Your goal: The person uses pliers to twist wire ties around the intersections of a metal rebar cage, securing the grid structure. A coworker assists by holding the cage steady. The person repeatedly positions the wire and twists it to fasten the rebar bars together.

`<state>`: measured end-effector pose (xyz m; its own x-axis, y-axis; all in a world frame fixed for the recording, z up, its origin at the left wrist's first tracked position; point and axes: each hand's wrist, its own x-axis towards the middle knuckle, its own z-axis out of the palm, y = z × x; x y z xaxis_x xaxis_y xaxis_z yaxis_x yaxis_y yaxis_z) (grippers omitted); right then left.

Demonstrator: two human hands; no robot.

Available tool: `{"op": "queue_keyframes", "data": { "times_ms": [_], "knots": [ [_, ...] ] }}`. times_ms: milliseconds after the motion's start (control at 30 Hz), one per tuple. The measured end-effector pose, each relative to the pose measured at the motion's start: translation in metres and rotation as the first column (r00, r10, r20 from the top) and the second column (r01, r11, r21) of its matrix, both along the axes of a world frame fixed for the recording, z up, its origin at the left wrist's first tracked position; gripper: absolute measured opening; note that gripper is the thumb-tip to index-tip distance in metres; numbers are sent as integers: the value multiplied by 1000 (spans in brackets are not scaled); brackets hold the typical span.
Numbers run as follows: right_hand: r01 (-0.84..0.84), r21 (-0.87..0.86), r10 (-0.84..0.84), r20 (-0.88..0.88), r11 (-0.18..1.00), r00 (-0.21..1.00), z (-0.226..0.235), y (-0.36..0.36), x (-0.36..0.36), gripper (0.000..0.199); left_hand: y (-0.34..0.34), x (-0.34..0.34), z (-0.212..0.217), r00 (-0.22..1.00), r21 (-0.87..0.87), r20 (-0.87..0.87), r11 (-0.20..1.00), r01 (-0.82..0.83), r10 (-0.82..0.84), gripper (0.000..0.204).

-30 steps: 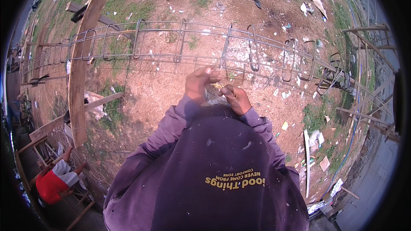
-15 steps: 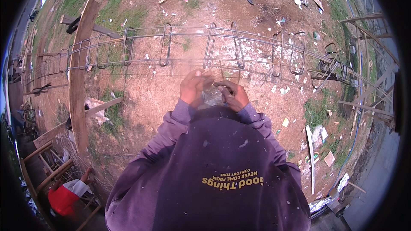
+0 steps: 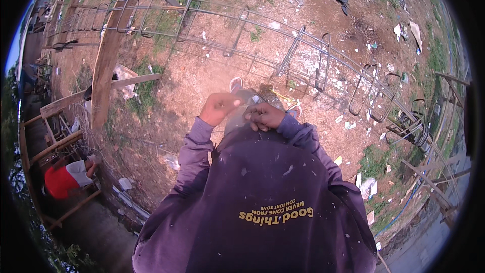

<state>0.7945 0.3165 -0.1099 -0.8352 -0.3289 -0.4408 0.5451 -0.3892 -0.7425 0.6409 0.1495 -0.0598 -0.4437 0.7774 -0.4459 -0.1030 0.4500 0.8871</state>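
Observation:
My left hand (image 3: 220,108) is in front of my lap, its fingers curled and the thumb and forefinger brought together toward the right. Close beside it, my right hand (image 3: 265,117) is curled too, knuckles up. Whatever either hand pinches is too small or hidden to name. The hands are apart from each other. Beyond them a long steel rebar cage (image 3: 291,50) runs across the view, made of thin straight bars with rectangular stirrups spaced along it. Neither hand touches the cage. Several loose stirrups (image 3: 411,129) are bunched at its right end.
A wooden plank (image 3: 112,45) stands across the cage on the left, with a crosspiece (image 3: 134,81) below. Wooden supports (image 3: 429,187) are at the right. A person in red (image 3: 63,179) is at the lower left. Litter and grass patches dot the dirt ground.
The view has turned, so the cage now slants down to the right and lies farther from my hands. My hands have drawn back and moved apart. My feet now show.

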Motion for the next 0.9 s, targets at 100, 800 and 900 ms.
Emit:
{"op": "queue_keyframes", "data": {
  "times_ms": [100, 800, 900],
  "knots": [
    [101, 32, -103, 64, 994, 993, -15, -6, -34, 20, -2, -42, -15, 994, 168, -108, 986, -16, 34, 21],
    [443, 896, -825, -257, -9, 503, -25, -96, -213, 14, 98, -245, -56, 738, -114, -276, 783, 612, -616, 32],
    [426, 899, -809, -326, -104, 489, -29, -102, -217, 15, 110, -252, -59, 681, -180, -260, 727, 663, -685, 33]
  ]
}}
